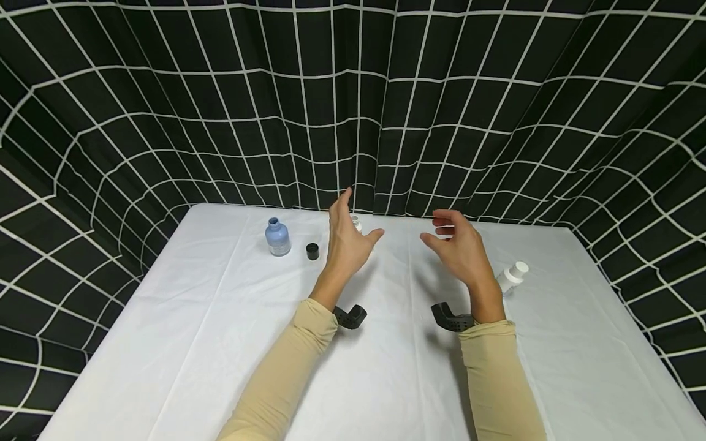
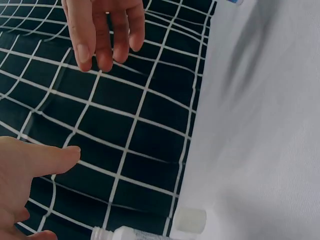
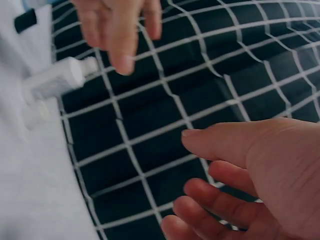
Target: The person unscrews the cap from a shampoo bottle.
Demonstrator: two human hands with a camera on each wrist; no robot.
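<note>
My left hand (image 1: 350, 239) hovers above the table with its thumb spread from its straight fingers and nothing held. Facing it, my right hand (image 1: 458, 248) is raised too, fingers loosely bent and empty. An uncapped white bottle (image 1: 356, 225) stands mostly hidden behind the left hand in the head view. The right wrist view shows this white bottle (image 3: 55, 80) with its threaded neck bare and a white cap (image 3: 36, 115) beside it. Close to the right wrist is a capped white bottle (image 1: 512, 277).
A blue bottle (image 1: 278, 237) without a cap stands at the back left, with a black cap (image 1: 312, 252) to its right. White cloth covers the table (image 1: 182, 331). A black curtain with a white grid (image 1: 309, 110) hangs behind and along both sides.
</note>
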